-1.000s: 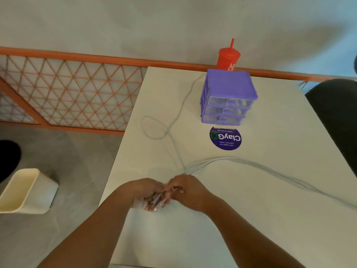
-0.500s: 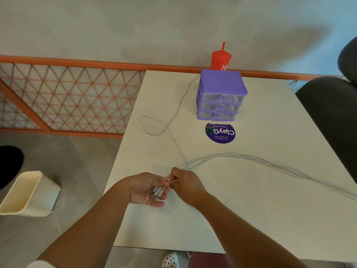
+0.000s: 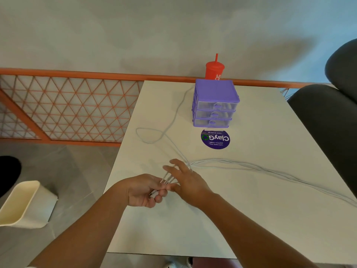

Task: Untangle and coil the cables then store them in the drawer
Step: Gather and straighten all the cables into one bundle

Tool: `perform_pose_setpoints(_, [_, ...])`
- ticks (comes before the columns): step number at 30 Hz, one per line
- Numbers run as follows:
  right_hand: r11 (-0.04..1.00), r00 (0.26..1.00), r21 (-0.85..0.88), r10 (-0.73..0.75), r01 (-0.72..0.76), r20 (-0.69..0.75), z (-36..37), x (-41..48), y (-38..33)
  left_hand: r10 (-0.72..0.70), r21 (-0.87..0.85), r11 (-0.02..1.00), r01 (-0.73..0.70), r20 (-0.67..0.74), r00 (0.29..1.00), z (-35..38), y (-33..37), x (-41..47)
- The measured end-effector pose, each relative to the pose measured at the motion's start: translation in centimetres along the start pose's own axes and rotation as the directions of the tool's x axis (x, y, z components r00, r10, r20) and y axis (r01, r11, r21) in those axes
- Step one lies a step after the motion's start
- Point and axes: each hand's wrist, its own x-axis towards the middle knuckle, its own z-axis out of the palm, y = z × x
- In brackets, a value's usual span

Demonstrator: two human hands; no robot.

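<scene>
Your left hand [image 3: 144,191] grips a small bunch of white cables [image 3: 251,167] near their plug ends, fingers curled round them, low on the white table [image 3: 251,219] near its 9 o'clock edge. Your right hand [image 3: 186,180] sits just beside it at 3 o'clock, holding nothing, fingers straight and fanned wide toward 11 o'clock. The strands run from your left fist underneath those spread fingers. Whether the palm presses on them you cannot tell.

From your hands the bundle sweeps across the tabletop toward 3 o'clock and leaves the view there. One strand splits off toward 11 o'clock, makes a loop, then climbs to 12 o'clock beside the purple drawer unit [image 3: 214,93]. That unit stands at 1 o'clock from your hands, well apart, with all three drawers closed.

A round purple sticker [image 3: 215,139] lies just in front of the unit, and a red cup [image 3: 214,71] stands behind it. A cream bin [image 3: 25,206] sits on the floor at 9 o'clock.
</scene>
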Motion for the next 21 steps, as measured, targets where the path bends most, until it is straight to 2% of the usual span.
perform_pose_setpoints(4, [0.992,0.981,-0.124,0.049,-0.026,0.185,-0.4,0.3,-0.1,-0.084,0.151,0.985,0.083,-0.004,0.996,0.5,0.7,0.0])
perform_pose_setpoints(6, [0.982,0.974,-0.186,0.062,-0.021,0.216,-0.2,0.4,-0.3,-0.113,0.168,0.979,0.114,-0.018,0.993,0.6,0.8,0.1])
perform_pose_setpoints(9, [0.917,0.978,-0.379,-0.05,0.125,0.202,0.5,0.7,-0.1,-0.105,0.124,0.986,0.107,-0.021,0.994,0.0,0.7,0.0])
perform_pose_setpoints(12, [0.762,0.954,-0.574,-0.227,0.299,0.196,0.5,0.7,-0.3,-0.092,0.161,0.982,0.094,-0.021,0.996,-0.6,0.3,-0.3])
perform_pose_setpoints(16, [0.713,0.911,-0.574,-0.373,0.403,0.175,1.0,0.9,-0.2,-0.13,0.275,0.953,0.129,-0.013,0.991,-0.8,0.3,-0.7])
perform_pose_setpoints(18, [0.702,0.905,-0.582,-0.39,0.411,0.169,1.1,0.9,-0.5,-0.144,0.322,0.936,0.14,-0.01,0.989,-0.9,0.4,-0.8])
perform_pose_setpoints(21, [0.784,0.916,-0.474,-0.331,0.401,0.228,1.1,0.8,-1.2,-0.13,0.325,0.936,0.133,-0.03,0.991,-1.0,0.4,-0.8])
